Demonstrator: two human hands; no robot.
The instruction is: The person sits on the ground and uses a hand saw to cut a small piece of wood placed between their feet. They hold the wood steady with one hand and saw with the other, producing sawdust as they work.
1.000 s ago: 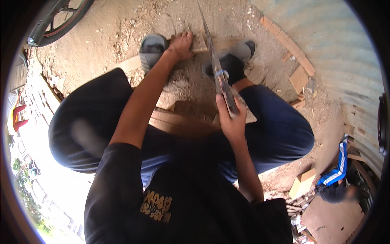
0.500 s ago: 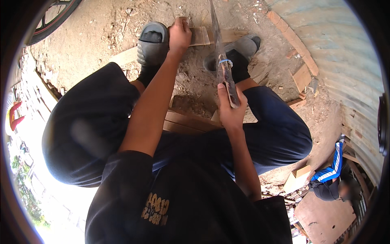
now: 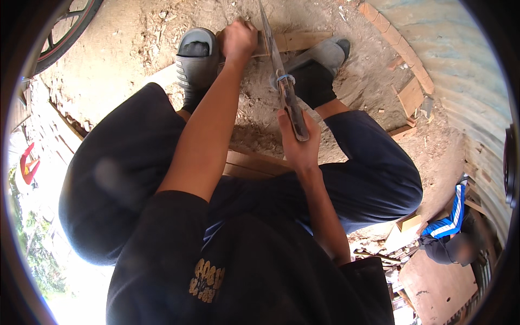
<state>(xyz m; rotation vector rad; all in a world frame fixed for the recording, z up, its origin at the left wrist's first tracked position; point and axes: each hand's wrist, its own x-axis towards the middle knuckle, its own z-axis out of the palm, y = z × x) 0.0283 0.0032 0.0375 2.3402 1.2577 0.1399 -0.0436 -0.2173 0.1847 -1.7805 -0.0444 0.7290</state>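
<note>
The saw [image 3: 278, 66] has swung leftward since the earlier frame, its blade appearing to cross the plank [image 3: 303, 40] at 12 o'clock. The right hand [image 3: 301, 151] wraps its handle, likely for steering; the left hand [image 3: 239, 40], curled on the plank, and grey slides [image 3: 196, 69] at 11 and 1 apparently steady it.

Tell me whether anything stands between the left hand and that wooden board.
Nothing visible does: the left hand appears to rest on the wooden board. The long-bladed tool in the right hand passes beside the left hand, not between.
</note>
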